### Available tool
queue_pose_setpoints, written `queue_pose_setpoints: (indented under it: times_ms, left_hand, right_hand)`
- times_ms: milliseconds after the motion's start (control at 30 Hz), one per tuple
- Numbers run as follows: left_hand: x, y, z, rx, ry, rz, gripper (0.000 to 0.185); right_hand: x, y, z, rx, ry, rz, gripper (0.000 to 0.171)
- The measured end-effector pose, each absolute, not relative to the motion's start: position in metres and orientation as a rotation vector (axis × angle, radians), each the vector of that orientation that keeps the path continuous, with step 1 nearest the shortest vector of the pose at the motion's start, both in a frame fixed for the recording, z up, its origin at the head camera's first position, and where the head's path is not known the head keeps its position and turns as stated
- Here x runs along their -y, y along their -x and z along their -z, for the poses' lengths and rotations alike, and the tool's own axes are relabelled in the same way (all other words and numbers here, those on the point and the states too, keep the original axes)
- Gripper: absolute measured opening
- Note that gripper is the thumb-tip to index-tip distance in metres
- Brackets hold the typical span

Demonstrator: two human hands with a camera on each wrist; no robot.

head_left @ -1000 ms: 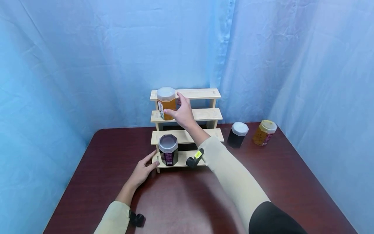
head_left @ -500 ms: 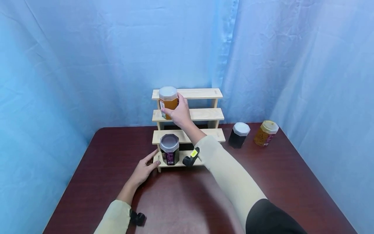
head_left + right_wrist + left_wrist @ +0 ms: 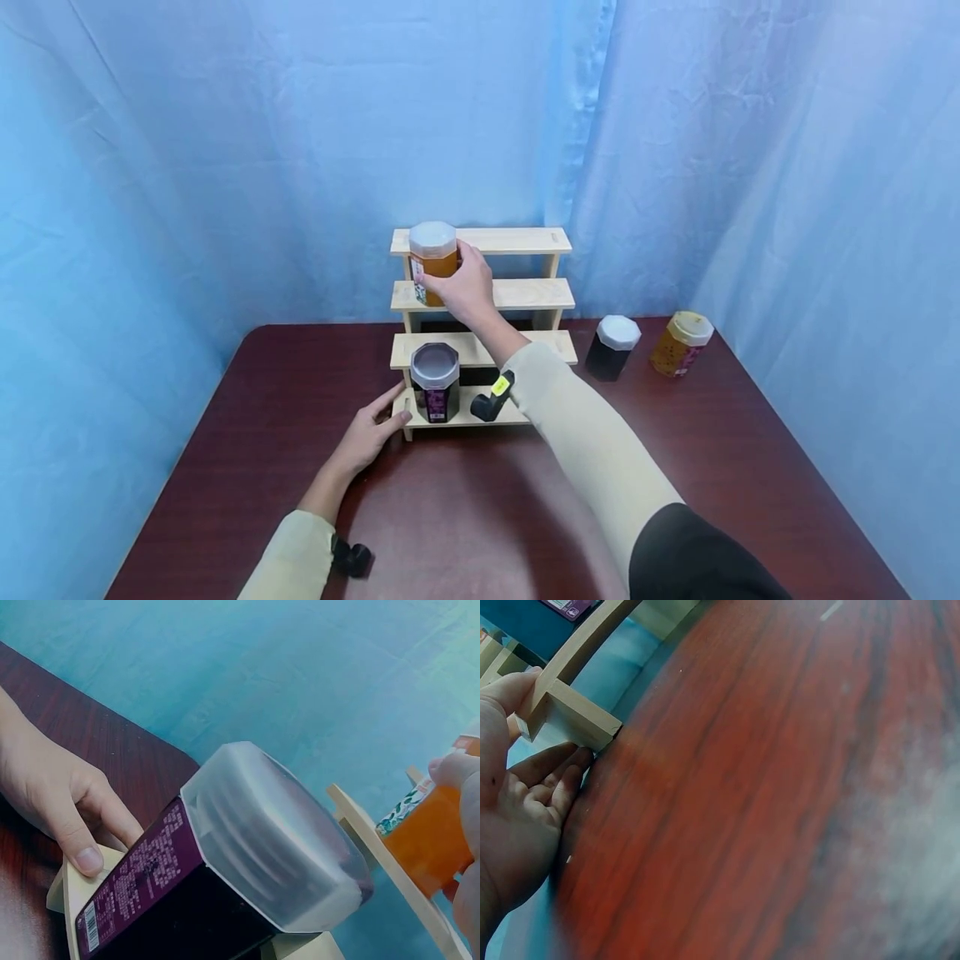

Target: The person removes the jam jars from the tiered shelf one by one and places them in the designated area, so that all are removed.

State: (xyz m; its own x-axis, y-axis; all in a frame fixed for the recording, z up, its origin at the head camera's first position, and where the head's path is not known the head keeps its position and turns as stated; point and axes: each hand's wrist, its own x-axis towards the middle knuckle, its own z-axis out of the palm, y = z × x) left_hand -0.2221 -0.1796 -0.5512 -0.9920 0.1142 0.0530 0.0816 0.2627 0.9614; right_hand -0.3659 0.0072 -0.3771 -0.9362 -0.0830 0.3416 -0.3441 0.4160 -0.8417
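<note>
A four-step wooden display stand (image 3: 534, 292) stands on the table. My right hand (image 3: 471, 287) grips an amber jar (image 3: 440, 271) with a frosted white lid at the left end of the second step from the top; in the right wrist view the jar's base (image 3: 424, 862) is right at the board's edge. My left hand (image 3: 362, 440) holds the left end of the lowest step, thumb on top; in the left wrist view its fingers (image 3: 551, 769) lie beside the stand's leg. A dark jar (image 3: 436, 383) with a purple label stands on the lowest step, near my left thumb.
At the table's back right stand a dark jar (image 3: 612, 350) with a white lid and a yellow-amber jar (image 3: 681, 343). Blue curtains (image 3: 337, 167) hang behind and at both sides of the dark red table (image 3: 450, 517).
My right hand and the amber jar have shifted only slightly against the stand and now sit almost still. The left hand keeps its place; the head view has moved a little.
</note>
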Motion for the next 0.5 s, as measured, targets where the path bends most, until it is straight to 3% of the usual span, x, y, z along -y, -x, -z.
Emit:
queue_pose_setpoints:
  times_ms: [300, 500]
  left_hand:
    - [0.174, 0.219, 0.539, -2.402, -0.187, -1.884, 0.059]
    - [0.176, 0.224, 0.551, -2.465, -0.186, -1.847, 0.060]
  right_hand:
    - [-0.025, 0.360, 0.374, 2.372, -0.377, -1.503, 0.073]
    - [-0.050, 0.353, 0.361, 2.368, -0.376, -1.472, 0.071]
